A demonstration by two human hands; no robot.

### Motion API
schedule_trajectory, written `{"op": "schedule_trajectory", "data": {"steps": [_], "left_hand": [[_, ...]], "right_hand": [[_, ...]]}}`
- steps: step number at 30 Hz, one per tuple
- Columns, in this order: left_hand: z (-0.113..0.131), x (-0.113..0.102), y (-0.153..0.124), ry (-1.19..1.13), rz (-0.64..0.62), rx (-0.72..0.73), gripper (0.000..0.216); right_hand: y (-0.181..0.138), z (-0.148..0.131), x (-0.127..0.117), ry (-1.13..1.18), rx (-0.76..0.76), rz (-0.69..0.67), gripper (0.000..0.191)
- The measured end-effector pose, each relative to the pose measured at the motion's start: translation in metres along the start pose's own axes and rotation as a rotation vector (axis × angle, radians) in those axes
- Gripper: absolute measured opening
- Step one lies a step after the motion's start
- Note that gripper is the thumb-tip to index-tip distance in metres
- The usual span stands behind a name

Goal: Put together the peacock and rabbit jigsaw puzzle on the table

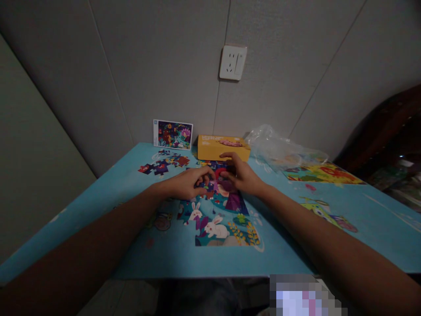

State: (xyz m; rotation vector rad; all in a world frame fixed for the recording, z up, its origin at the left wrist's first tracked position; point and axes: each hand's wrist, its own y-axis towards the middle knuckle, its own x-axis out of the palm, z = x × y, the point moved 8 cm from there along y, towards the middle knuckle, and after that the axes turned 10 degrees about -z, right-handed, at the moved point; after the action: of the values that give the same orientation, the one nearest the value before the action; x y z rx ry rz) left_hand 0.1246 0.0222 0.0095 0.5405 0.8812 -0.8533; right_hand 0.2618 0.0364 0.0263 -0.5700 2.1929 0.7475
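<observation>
A partly joined jigsaw puzzle lies on the blue patterned tablecloth in front of me, with white rabbits, a frog and yellow plants on its near part. Over its left side is my left hand, fingers bent and thumb apart from them, with no piece visible between. My right hand hovers at the upper right of the puzzle, index finger stretched out and thumb apart. Both hands hide part of the puzzle's middle. Left of it lie loose puzzle pieces, several of them linked or overlapping.
A picture card leans on the wall beside a yellow box. To the right are a clear plastic bag and a colourful flat picture. The tablecloth ends at a near edge. A socket is on the wall.
</observation>
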Motion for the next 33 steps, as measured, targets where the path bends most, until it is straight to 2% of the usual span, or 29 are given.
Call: {"op": "schedule_trajectory", "data": {"steps": [4, 8, 12, 16, 21, 33], "left_hand": [[-0.007, -0.002, 0.001, -0.084, 0.08, 0.001, 0.034], [-0.005, -0.007, 0.001, -0.043, 0.151, 0.012, 0.045], [0.0, -0.011, 0.0, 0.017, 0.215, 0.041, 0.055], [0.002, -0.014, -0.001, -0.004, 0.284, 0.082, 0.055], [0.003, -0.01, 0.001, -0.031, 0.252, 0.118, 0.057], [0.003, -0.011, -0.002, 0.188, 0.222, 0.05, 0.058]], "right_hand": [[0.0, -0.002, -0.005, 0.049, 0.008, 0.062, 0.033], [0.002, -0.013, 0.0, 0.013, -0.066, -0.01, 0.017], [0.003, -0.016, 0.009, 0.001, -0.095, -0.073, 0.02], [0.003, -0.009, 0.008, 0.034, -0.018, -0.01, 0.026], [0.003, -0.01, 0.007, 0.042, 0.014, 0.005, 0.021], [0.003, -0.008, 0.016, -0.01, 0.041, -0.113, 0.019]]}}
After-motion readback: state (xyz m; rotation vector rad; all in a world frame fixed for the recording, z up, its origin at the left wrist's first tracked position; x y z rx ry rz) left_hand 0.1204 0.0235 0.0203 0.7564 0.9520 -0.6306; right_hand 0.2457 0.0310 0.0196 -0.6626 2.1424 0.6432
